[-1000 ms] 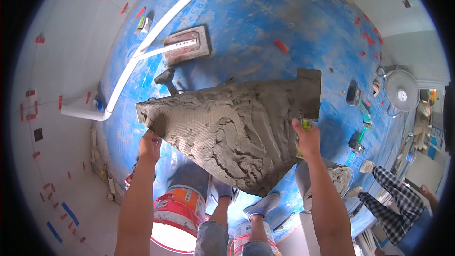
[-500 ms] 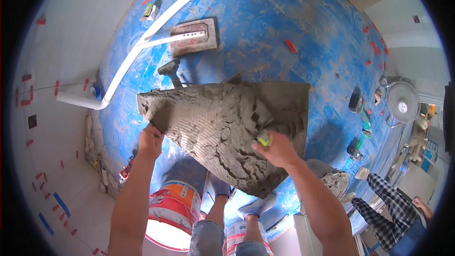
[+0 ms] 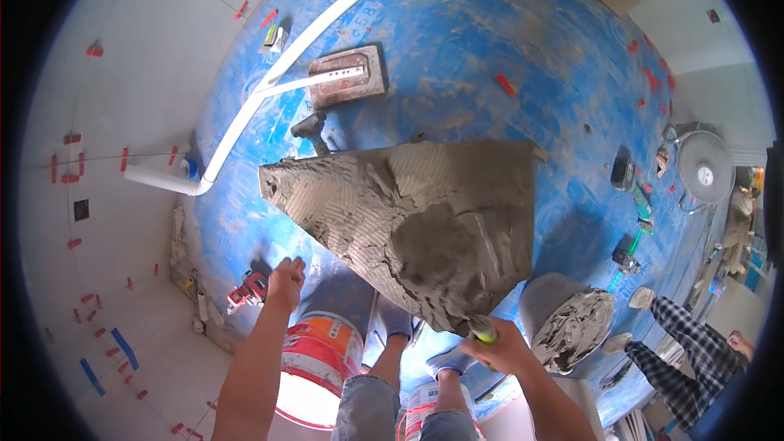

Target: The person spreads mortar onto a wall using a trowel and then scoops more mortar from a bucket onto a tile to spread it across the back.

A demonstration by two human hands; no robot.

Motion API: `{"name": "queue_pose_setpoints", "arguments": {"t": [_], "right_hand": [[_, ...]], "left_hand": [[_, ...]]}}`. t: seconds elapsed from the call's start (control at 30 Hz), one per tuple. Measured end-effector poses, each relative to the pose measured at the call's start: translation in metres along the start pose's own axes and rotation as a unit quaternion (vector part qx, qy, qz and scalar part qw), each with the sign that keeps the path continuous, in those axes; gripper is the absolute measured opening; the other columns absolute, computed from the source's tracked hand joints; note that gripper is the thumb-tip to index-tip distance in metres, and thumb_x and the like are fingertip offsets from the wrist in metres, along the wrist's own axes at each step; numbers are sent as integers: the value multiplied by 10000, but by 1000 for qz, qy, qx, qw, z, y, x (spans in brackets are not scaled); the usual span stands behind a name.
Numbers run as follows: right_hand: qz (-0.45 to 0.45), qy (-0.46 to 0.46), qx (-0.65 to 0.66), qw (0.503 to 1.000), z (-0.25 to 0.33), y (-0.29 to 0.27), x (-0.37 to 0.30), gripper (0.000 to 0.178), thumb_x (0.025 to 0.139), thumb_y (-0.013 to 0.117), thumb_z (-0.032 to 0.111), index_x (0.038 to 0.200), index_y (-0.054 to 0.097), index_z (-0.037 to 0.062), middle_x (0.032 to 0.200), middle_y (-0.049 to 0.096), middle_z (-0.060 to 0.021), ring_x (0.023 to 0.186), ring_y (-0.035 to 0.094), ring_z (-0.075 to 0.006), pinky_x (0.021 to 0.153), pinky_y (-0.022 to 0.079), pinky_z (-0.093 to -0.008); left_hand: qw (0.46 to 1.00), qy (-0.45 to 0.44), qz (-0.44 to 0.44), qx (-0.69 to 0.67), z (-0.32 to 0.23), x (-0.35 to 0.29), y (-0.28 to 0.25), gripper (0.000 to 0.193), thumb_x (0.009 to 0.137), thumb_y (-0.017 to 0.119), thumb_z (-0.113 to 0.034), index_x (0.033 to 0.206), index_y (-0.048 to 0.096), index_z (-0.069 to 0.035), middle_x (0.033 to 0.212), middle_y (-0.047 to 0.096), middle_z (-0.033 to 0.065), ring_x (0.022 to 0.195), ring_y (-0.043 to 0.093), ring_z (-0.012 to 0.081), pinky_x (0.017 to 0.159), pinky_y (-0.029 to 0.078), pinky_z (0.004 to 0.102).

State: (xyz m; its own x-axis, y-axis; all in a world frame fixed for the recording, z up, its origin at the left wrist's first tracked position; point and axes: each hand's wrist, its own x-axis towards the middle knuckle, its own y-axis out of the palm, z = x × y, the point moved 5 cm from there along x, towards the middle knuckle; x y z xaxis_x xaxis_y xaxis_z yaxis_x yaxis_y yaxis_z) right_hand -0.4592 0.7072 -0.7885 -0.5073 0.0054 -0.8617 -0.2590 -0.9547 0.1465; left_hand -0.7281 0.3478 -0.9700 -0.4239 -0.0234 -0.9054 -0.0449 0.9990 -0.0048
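A large slab [image 3: 514, 171] with a slanted near-left edge lies in front of me, coated in grey mortar [image 3: 433, 237]. The mortar is ridged on the left, heaped and smeared toward the middle and right. My right hand [image 3: 508, 349] grips the yellow-green handle of a trowel [image 3: 483, 329] at the slab's near edge; its blade is mostly hidden by mortar and hand. Off the slab's near-left edge, my left hand [image 3: 286, 284] hangs with fingers apart and nothing in it, between a red tool [image 3: 248, 289] and a red-and-orange bucket [image 3: 322, 363].
A mortar bucket [image 3: 576, 328] stands at the right. A mortar-crusted tool [image 3: 309, 129], a flat rectangular plate [image 3: 347, 90] and a white pipe [image 3: 245, 118] lie beyond the slab. Power tools [image 3: 633, 188] rest farther right, near a person in checked trousers [image 3: 686, 351].
My left hand has let go of the slab's left corner and moved down, away from it. My right hand has drawn the trowel from the mortar toward the near edge. The view has shifted slightly.
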Motion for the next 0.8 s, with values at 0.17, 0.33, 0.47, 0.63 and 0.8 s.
{"name": "queue_pose_setpoints", "arguments": {"t": [0.17, 0.33, 0.47, 0.63, 0.8], "right_hand": [[-109, -28, 119, 987, -67, -39, -109, 255, 783, 766, 231, 798, 588, 49, 603, 536, 28, 531, 460, -67, 493, 382, -255], [-293, -58, 121, 947, -127, -57, -229, 301, 751, 751, 269, 804, 579, 27, 636, 547, -1, 578, 463, -87, 523, 409, -270], [-589, -42, -104, 800, -178, -66, -287, 233, 761, 741, 157, 801, 562, 12, 680, 608, -65, 593, 568, -134, 543, 464, -312], [-534, 140, -163, 818, -334, -121, -196, 389, 763, 693, 364, 839, 618, -11, 806, 664, -233, 762, 649, -411, 670, 523, -446], [-590, 183, -192, 763, -371, -103, -185, 323, 782, 677, 316, 874, 628, 11, 780, 662, -211, 781, 644, -409, 674, 503, -472]], "left_hand": [[475, 450, 136, 744, 28, -45, 0, 7, 809, 490, -25, 811, 487, -30, 783, 579, 81, 790, 604, 272, 626, 447, 383], [678, 322, 85, 655, 30, -43, -121, 66, 777, 550, -46, 829, 518, -72, 769, 513, 50, 667, 515, 244, 564, 410, 320], [964, 23, 192, 182, 74, -87, -71, 235, 839, 467, 3, 1055, 516, -79, 853, 482, -10, 778, 505, 134, 587, 406, 243], [953, 4, 162, 257, 104, -108, -49, 500, 829, 421, 43, 1321, 413, -45, 1105, 537, 55, 1030, 524, 137, 720, 450, 187], [770, 171, 155, 595, 100, -171, -33, 698, 785, 468, 38, 1448, 250, 15, 1401, 441, 194, 1347, 386, 255, 973, 451, 275]]}}
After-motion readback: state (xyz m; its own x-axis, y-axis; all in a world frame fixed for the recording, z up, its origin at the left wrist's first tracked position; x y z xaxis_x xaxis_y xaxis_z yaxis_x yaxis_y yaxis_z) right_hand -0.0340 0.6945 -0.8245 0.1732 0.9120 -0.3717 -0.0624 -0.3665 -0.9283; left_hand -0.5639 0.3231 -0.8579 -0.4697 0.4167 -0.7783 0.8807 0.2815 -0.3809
